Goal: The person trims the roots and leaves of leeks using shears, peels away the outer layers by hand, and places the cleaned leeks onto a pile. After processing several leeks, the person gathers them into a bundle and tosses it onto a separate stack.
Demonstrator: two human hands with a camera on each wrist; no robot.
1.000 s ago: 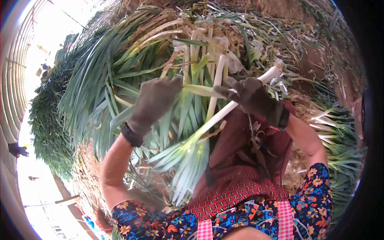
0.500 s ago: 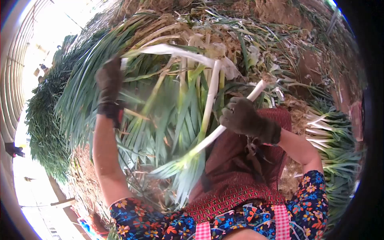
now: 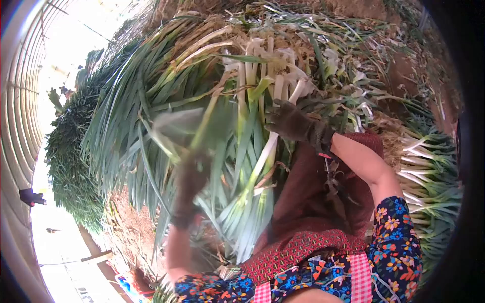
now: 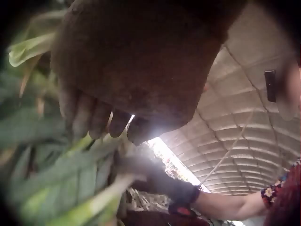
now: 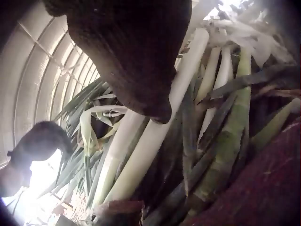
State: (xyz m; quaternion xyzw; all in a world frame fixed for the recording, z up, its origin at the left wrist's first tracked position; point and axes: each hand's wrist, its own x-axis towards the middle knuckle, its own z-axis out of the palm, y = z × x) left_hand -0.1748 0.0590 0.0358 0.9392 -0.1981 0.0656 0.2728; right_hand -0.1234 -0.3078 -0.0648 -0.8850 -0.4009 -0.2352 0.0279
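Note:
My gloved right hand (image 3: 293, 121) grips the white shank of a leek (image 3: 269, 146), whose green leaves fan down toward my lap. In the right wrist view the dark glove (image 5: 136, 61) overlaps this long pale shank (image 5: 155, 134), and another white stalk (image 5: 117, 150) lies beside it. My gloved left hand (image 3: 191, 177) is blurred by motion over the green leaves. In the left wrist view its fingers (image 4: 99, 120) hang loosely, slightly apart. A blurred whitish strip of leek skin (image 3: 177, 120) shows just beyond that hand.
A big heap of leeks (image 3: 126, 101) spreads ahead and left, roots toward the far side. More leeks (image 3: 429, 171) lie in a row at my right. Peeled skins and scraps (image 3: 333, 65) litter the ground ahead. A dark red apron (image 3: 313, 202) covers my lap.
My left hand pulled a pale strip away from the leek to the far left, then came back nearer my body. My right hand moved with the leek slightly left and forward, toward the heap.

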